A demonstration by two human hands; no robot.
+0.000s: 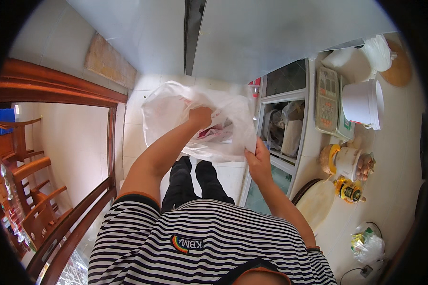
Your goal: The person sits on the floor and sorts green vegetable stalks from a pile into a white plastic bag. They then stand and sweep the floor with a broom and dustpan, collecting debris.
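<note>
A large white translucent plastic bag [160, 114] with red printing hangs wide-mouthed in front of me, above the tiled floor. My right hand [259, 160] pinches the rim of the bag at its right side, thumb on the near face. Inside the bag's mouth is my left hand [200, 117], with the fingers curled downward. Its fingertips are hidden, so I cannot tell whether they hold anything. Beside it in the bag lie a dark red item [207, 131] and more crumpled printed plastic [223, 133].
Tall grey doors [271, 32] stand close beyond the bag. On my right, a cabinet [303, 107] holds bagged things; the counter above carries a digital scale [326, 103], a white bucket [360, 103] and an oil bottle [347, 190]. A wooden door frame [111, 142] borders the left.
</note>
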